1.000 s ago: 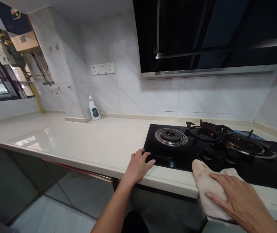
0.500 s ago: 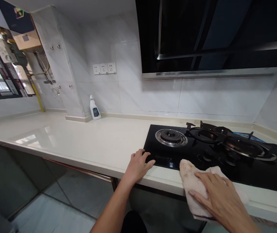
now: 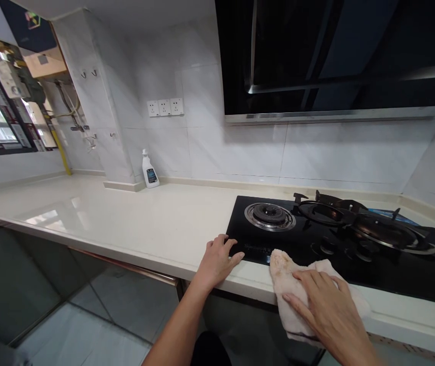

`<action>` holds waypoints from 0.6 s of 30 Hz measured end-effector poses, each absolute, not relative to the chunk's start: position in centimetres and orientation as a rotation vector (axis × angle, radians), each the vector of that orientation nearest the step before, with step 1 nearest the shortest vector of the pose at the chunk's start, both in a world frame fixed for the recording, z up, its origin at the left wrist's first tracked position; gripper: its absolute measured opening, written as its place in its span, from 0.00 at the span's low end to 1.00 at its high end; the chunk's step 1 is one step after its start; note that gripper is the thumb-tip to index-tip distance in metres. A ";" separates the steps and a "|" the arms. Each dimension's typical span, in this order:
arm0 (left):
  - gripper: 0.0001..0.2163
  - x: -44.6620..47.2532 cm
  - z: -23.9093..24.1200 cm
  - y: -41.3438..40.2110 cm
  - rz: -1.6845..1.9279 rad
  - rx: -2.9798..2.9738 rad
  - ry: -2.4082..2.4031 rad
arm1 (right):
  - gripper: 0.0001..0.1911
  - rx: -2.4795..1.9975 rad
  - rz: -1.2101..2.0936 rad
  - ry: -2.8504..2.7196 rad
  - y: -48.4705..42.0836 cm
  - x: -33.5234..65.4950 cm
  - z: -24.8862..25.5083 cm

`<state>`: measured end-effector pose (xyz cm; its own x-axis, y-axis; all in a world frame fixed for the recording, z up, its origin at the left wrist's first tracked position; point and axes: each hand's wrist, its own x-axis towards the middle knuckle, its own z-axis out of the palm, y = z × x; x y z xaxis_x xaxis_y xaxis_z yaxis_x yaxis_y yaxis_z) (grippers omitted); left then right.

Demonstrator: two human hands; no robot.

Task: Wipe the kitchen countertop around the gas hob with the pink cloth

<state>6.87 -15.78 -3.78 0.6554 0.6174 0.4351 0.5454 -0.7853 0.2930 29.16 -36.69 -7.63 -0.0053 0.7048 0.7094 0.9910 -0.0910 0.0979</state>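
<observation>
along the front edge of the worktop, where it meets the black glass hob, the two hands lie close together. the right hand rests flat and open on top of a folded pale cloth, fingers spread and pressing down rather than clenched around it. the cloth lies under that palm, across the hob's front edge, with its lower fold seeming to hang just past the worktop's front edge. its narrow upper end points back and to the left, toward the near burner and the other hand, and stops just short of that hand. the left hand is empty and loosely curled, its heel at the worktop's edge and its fingertips at the hob's front-left corner. the right hand is on the cloth, so it is the nearer of the two; the left stands just beside it, not touching. a white spray bottle stands well off at the worktop's back edge.
</observation>
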 end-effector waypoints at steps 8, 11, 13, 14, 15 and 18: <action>0.17 6.9 -3.9 -15.7 0.812 2.739 0.971 | 0.16 -1.795 -0.760 -1.698 -36.9 29.0 -7.3; 0.17 6.9 -3.9 -15.8 0.801 2.742 0.983 | 0.16 -1.776 -0.737 -1.683 -36.9 29.1 -7.4; 0.17 6.9 -3.8 -15.8 0.798 2.740 0.984 | 0.15 -1.771 -0.722 -1.677 -36.9 29.1 -7.5; 0.16 6.9 -3.8 -15.8 0.798 2.737 0.986 | 0.15 -1.772 -0.714 -1.675 -36.9 29.1 -7.5; 0.16 6.9 -3.7 -15.9 0.797 2.733 0.987 | 0.15 -1.775 -0.704 -1.675 -36.9 29.1 -7.6; 0.16 6.9 -3.7 -15.9 0.795 2.725 0.982 | 0.14 -1.777 -0.684 -1.665 -36.9 29.1 -7.5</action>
<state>6.89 -15.92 -3.67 0.6480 0.6267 0.4328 0.5540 -0.7778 0.2968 29.12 -36.91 -7.53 0.0795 0.6857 0.7235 0.9963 -0.0307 -0.0803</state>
